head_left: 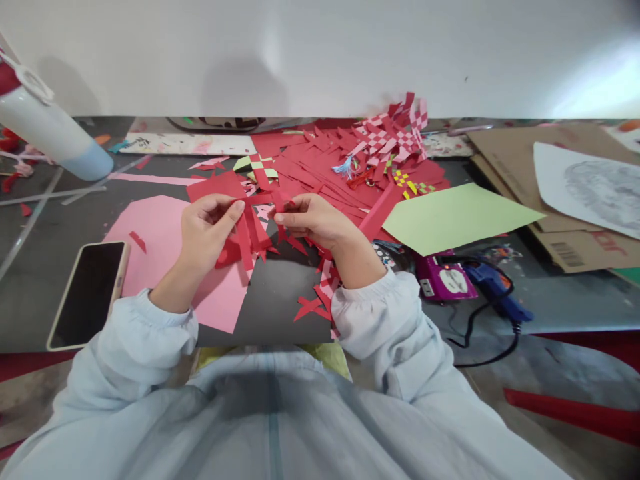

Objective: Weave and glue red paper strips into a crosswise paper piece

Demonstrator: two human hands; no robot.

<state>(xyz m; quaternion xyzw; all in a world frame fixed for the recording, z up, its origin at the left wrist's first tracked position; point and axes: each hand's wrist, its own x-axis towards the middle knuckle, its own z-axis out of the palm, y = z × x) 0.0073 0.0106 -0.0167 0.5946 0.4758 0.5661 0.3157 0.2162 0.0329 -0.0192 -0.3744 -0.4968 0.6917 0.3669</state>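
Note:
Both hands are raised over the table, pinching strips of red paper [244,241] that cross one another. My left hand [210,223] grips the strips between thumb and forefinger on the left side. Thumb and fingers of my right hand [313,220] are closed on the right end of the same red strips. Below my left hand lies a large sheet of pink paper [150,227]. Behind the hands spreads a pile of red paper strips [320,173], topped by woven pink-and-red checkered pieces [390,137].
A phone [90,293] lies at left, with a white-and-blue bottle [55,120] behind it. At right are a light green sheet [460,217], a purple box [445,277], a blue glue gun [495,287] with a black cord, and cardboard [580,247]. A white wall [320,60] borders the table's back.

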